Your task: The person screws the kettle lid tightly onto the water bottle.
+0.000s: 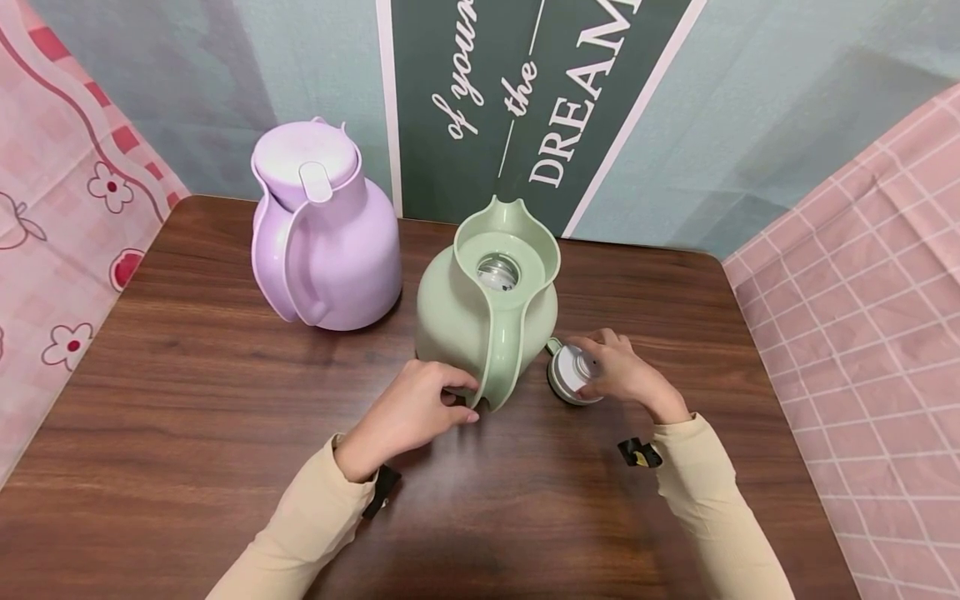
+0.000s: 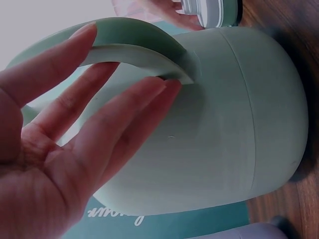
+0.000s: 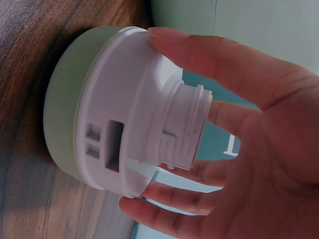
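The person's left grip (image 1: 412, 408) is relaxed, fingers parted, at the handle (image 1: 506, 350) of the green jug (image 1: 453, 308); whether they touch is hard to judge. The right grip (image 1: 622, 371) clasps the lid (image 1: 566, 371), which sits upturned on the surface (image 1: 480, 517) just beside the jug.

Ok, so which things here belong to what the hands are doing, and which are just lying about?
Part of the job:
- green jug, lid off, left hand at its handle
- upturned lid, right hand around it

Just there:
- purple jug, lid on
- dark sign with white lettering
- pink checked cloth
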A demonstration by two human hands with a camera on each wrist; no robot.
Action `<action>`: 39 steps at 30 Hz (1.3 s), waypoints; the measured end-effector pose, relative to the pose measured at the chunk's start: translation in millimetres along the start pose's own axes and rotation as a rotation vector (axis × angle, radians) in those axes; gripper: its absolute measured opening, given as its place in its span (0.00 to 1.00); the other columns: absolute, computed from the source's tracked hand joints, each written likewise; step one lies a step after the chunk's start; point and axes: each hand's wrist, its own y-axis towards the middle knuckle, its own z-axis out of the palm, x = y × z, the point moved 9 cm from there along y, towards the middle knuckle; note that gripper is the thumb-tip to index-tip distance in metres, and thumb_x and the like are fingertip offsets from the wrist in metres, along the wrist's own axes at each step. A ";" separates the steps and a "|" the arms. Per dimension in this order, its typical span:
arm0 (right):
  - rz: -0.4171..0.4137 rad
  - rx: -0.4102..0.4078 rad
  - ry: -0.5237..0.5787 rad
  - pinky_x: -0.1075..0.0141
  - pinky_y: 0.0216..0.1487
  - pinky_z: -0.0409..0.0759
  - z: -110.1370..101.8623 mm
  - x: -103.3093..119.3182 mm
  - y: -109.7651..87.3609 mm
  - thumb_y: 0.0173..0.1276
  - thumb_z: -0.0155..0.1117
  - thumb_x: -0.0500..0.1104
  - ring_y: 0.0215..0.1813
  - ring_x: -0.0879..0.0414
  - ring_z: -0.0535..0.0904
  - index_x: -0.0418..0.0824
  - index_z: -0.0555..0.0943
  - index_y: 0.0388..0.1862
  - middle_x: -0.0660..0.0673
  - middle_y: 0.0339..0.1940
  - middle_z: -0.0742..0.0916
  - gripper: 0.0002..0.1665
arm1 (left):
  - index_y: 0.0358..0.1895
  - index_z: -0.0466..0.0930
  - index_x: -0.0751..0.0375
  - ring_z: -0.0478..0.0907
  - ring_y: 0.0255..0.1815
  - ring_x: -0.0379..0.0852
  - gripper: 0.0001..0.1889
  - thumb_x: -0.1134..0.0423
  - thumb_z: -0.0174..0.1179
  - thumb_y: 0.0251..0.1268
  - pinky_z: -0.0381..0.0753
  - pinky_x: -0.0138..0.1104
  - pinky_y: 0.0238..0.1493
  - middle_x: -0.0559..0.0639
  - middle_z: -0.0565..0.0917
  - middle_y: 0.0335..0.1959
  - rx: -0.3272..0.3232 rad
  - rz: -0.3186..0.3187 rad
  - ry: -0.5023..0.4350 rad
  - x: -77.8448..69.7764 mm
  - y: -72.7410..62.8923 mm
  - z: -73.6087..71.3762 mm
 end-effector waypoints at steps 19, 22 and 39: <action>0.006 0.004 -0.043 0.48 0.42 0.69 -1.6 2.2 1.4 0.38 0.76 0.39 0.47 0.35 0.64 0.35 0.70 0.60 0.29 0.48 0.71 0.45 | 0.37 0.85 0.63 0.81 0.32 0.40 0.11 0.68 0.68 0.46 0.77 0.32 0.34 0.49 0.85 0.33 0.009 -0.052 -0.086 8.0 -1.7 1.5; 0.006 0.004 -0.047 0.48 0.42 0.69 -1.7 2.6 1.6 0.38 0.76 0.39 0.47 0.35 0.65 0.35 0.70 0.60 0.29 0.47 0.71 0.46 | 0.37 0.85 0.63 0.80 0.32 0.39 0.12 0.67 0.68 0.46 0.78 0.35 0.35 0.49 0.85 0.33 0.006 -0.056 -0.091 9.9 -2.0 2.1; 0.014 0.013 -0.046 0.49 0.41 0.69 0.2 0.7 2.3 0.39 0.76 0.39 0.47 0.35 0.65 0.35 0.70 0.61 0.30 0.47 0.71 0.46 | 0.40 0.85 0.61 0.79 0.37 0.39 0.12 0.62 0.65 0.52 0.65 0.43 0.52 0.43 0.85 0.35 0.100 -0.056 -0.047 11.1 -0.2 4.9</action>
